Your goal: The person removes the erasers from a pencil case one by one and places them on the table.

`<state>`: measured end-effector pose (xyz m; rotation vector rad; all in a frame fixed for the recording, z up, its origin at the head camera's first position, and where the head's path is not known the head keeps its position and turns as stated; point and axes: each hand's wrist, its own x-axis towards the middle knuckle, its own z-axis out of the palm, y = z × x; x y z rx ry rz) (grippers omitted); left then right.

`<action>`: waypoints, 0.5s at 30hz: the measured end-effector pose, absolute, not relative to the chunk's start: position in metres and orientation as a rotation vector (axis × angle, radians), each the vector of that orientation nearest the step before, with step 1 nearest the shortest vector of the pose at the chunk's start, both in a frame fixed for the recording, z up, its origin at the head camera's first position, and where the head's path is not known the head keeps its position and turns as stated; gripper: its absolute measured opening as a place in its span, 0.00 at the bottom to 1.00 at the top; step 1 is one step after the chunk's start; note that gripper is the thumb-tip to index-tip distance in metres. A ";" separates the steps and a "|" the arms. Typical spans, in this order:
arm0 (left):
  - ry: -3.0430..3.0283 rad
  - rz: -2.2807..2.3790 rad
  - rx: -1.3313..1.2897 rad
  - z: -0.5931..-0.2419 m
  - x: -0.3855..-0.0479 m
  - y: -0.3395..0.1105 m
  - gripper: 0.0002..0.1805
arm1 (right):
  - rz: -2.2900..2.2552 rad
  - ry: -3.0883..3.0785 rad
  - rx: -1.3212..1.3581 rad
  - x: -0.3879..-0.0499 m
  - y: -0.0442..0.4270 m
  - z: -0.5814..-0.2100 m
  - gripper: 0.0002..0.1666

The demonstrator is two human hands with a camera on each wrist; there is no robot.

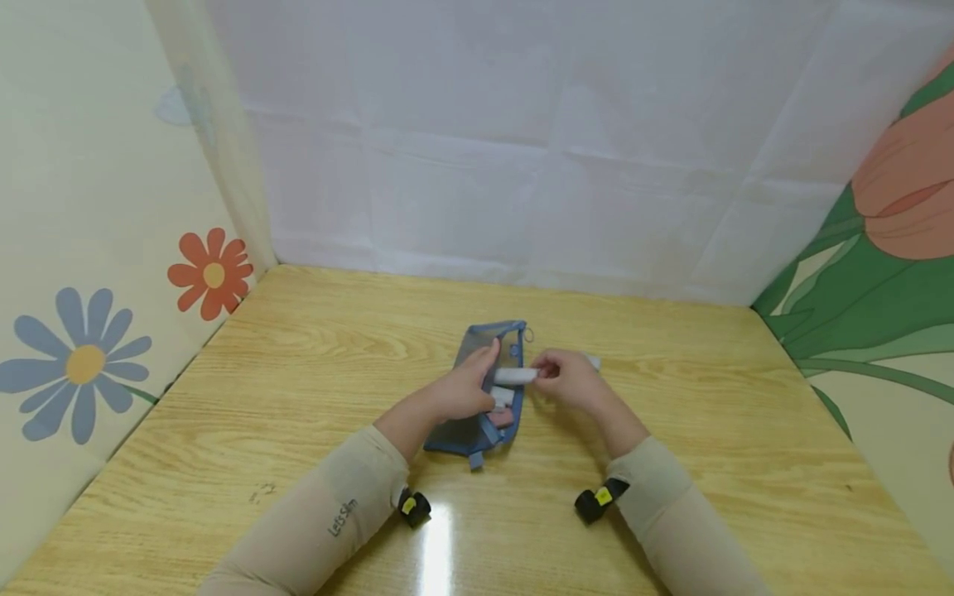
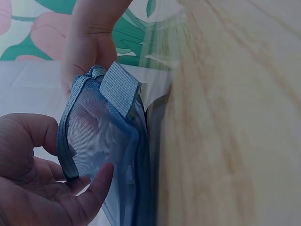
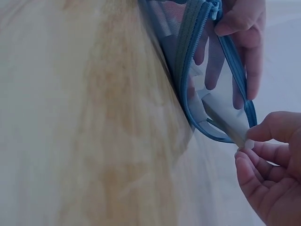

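the mesh pouch [image 1: 456,433] lies near the middle of the worktop [image 1: 335,356], its open mouth facing right; the left hand [image 1: 462,391] grips the pouch by the mouth's edge, and the right hand [image 1: 572,381] pinches the tip of a white bar [image 1: 514,377] that crosses the mouth; since that pinch takes only the end, the bar could twist loose or catch on the zip [image 3: 186,59]; should the left hand slacken, the soft mouth might fold in, or the pink block [image 1: 501,417] beside the opening might slide out; the worktop's visible edges are well apart from the pouch, with open wood leftward; rightward, a pale thing [image 1: 594,362], partly hidden behind the right hand, narrows the room.
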<state>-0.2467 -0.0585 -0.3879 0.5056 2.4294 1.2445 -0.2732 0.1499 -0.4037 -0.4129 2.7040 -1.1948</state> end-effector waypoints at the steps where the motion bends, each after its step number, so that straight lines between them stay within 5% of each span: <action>1: 2.428 1.248 0.506 -0.388 -0.247 -0.058 0.52 | -1.200 2.708 -0.419 -0.273 0.151 -0.403 0.11; 15: 2.438 1.218 0.509 -0.391 -0.249 -0.057 0.53 | -1.306 2.718 -0.439 -0.276 0.180 -0.391 0.12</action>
